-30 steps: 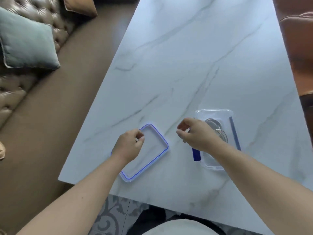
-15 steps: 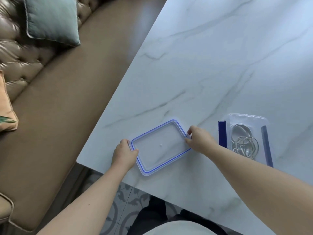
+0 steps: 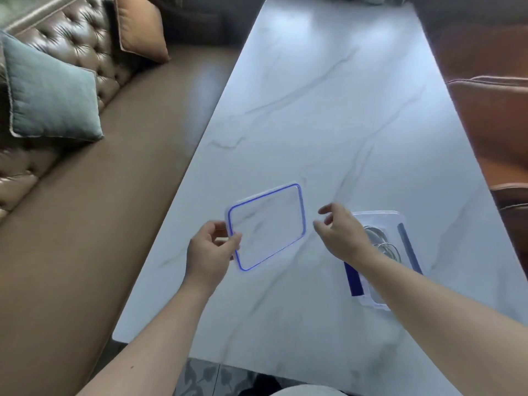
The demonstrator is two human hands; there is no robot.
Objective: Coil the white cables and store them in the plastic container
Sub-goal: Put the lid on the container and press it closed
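A clear plastic container [image 3: 400, 220] with blue side clips stands on the white marble table [image 3: 328, 110] at the right. Coiled white cables [image 3: 384, 245] lie inside it, partly hidden by my right forearm. Its clear lid [image 3: 268, 227] with a blue seal is lifted and tilted above the table. My left hand [image 3: 210, 251] pinches the lid's near-left edge. My right hand [image 3: 341, 231] hovers between the lid and the container, fingers spread, touching neither.
A brown tufted sofa [image 3: 85, 195] runs along the table's left side, with a grey-green cushion [image 3: 48, 92] and an orange cushion [image 3: 140, 27]. An orange-brown chair [image 3: 497, 124] stands at the right. The table's near edge lies close to my body.
The lid has risen off the table in my left hand alone. My right hand has let go of the lid's right edge and opened. The camera has swung.
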